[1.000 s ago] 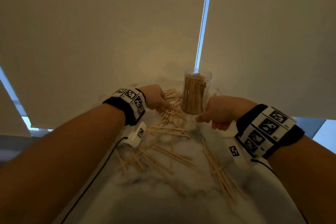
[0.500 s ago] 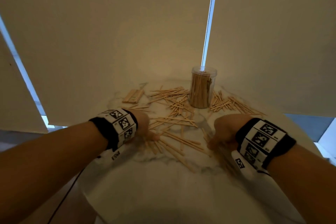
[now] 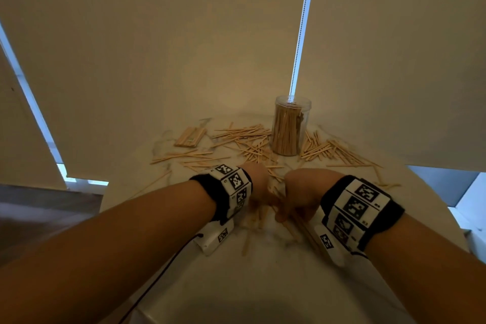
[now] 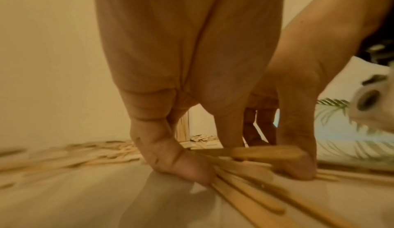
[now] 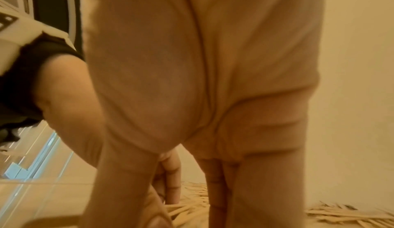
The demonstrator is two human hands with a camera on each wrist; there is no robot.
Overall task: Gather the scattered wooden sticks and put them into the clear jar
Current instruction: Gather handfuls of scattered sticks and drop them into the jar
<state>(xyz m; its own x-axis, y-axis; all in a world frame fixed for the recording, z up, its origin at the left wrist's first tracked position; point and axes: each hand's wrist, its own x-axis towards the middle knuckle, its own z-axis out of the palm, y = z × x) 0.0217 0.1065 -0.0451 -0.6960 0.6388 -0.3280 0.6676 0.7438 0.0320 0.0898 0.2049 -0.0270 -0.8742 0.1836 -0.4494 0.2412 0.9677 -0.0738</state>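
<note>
On the bench (image 3: 263, 284), pale thin sticks (image 3: 252, 137) lie scattered; both hands (image 3: 299, 192) pinch a blurry, half-hidden bunch.

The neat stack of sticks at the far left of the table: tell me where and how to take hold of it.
Grip the stack of sticks across its two long sides, near the middle, coming from above. The sticks lie flat, parallel and flush on the table, so a pinch across the width should keep them together; a grip at one end would probably fan them out.
</note>
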